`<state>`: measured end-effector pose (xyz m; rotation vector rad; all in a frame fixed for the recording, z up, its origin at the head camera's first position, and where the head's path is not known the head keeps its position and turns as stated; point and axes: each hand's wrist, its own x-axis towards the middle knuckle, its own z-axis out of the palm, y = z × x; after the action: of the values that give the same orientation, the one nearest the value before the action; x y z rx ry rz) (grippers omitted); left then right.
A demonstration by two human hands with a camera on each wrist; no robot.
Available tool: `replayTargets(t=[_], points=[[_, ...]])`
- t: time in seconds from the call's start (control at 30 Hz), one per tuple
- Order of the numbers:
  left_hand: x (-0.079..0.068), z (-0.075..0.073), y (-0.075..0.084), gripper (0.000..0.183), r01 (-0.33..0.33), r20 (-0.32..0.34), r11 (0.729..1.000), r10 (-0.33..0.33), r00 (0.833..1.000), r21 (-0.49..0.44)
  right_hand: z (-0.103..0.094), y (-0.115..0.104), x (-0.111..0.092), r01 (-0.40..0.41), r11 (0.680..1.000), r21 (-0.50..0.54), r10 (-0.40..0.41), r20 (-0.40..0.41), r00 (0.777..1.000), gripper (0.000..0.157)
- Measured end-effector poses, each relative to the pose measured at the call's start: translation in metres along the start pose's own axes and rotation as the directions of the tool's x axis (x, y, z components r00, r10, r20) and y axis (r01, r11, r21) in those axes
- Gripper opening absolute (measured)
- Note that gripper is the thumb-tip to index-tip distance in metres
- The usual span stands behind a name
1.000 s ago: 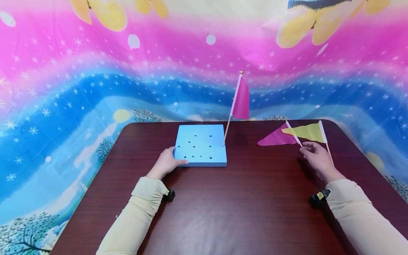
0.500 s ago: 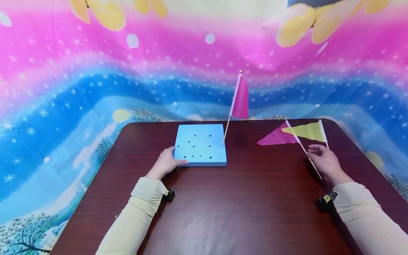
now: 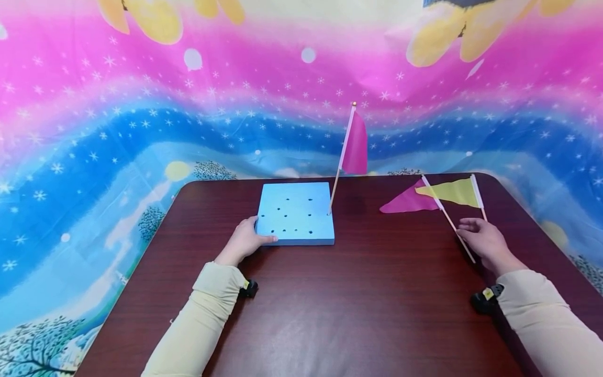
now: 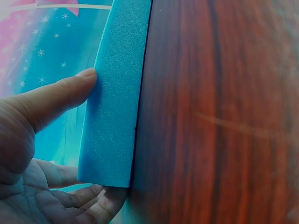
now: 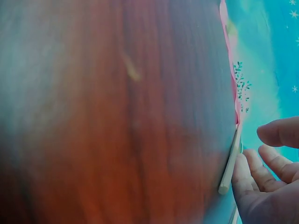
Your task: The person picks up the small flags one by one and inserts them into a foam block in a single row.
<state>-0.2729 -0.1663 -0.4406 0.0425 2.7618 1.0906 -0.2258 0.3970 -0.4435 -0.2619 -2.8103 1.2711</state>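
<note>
My left hand (image 3: pixel 242 242) grips the near left corner of a pale blue square board (image 3: pixel 298 225) dotted with small holes. In the left wrist view its thumb (image 4: pixel 70 95) lies against the board's upper edge, and the other fingers reach round the corner. A magenta flag (image 3: pixel 355 144) stands slightly tilted at the board's right edge. Farther right, a second magenta flag (image 3: pixel 406 199) lies under the tip of a yellow flag (image 3: pixel 454 192). My right hand (image 3: pixel 487 243) hovers by their sticks, fingers loosely bent, holding nothing. The right wrist view shows a stick (image 5: pixel 230 163) beside its fingers.
A dark red-brown wooden table (image 3: pixel 363 309) bears everything. Behind it hangs a pink and blue printed cloth (image 3: pixel 264 89), close to the far edge. The upright flag rises between the two hands.
My right hand has drawn back to the right and nearer to me, so the lower stick of the lying magenta flag now shows. The left hand keeps its place on the board.
</note>
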Motion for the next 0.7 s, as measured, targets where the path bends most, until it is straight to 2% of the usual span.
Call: replayTargets(t=[0.4, 0.7], points=[[0.0016, 0.0008, -0.0018, 0.095, -0.009, -0.005, 1.0, 0.009, 1.0, -0.005, -0.0022, 0.0063, 0.0023, -0.026, 1.0, 0.009, 0.026, 0.03, 0.999, 0.051], [0.0018, 0.0013, -0.003, 0.094, -0.011, -0.006, 1.0, 0.012, 1.0, 0.001, -0.0038, 0.0083, 0.0078, -0.029, 0.997, -0.067, 0.031, 0.028, 0.999, 0.047]])
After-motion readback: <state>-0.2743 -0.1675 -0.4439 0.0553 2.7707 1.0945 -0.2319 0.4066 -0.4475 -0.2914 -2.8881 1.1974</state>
